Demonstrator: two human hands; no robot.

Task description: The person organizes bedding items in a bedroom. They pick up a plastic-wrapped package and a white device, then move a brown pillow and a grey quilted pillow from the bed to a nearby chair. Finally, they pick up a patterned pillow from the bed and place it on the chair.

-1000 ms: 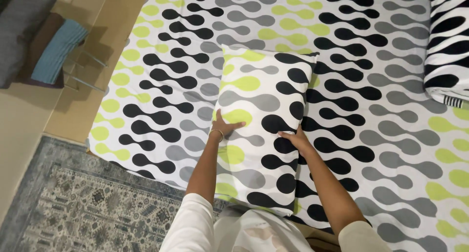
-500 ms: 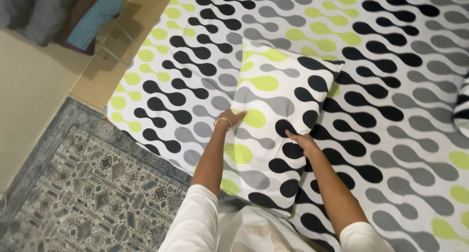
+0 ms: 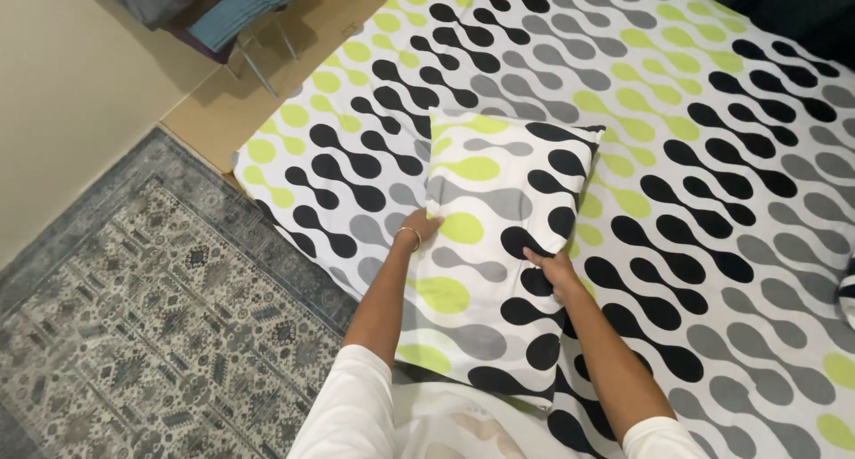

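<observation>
A pillow in a white case with black, grey and lime blobs lies on a bed sheet of the same pattern. My left hand, a thin bangle at its wrist, grips the pillow's left edge. My right hand holds the pillow's right edge lower down, fingers curled on the fabric. The pillow's near end reaches toward my white shirt.
A grey patterned rug covers the floor at the left. A chair with a teal striped cloth and dark clothes stands at the top left by a beige wall. Another patterned pillow's edge shows at the far right.
The view has swung, so the rug and wall now fill more of the left. Both hands stay on the pillow's edges, and the pillow has slid slightly up the bed.
</observation>
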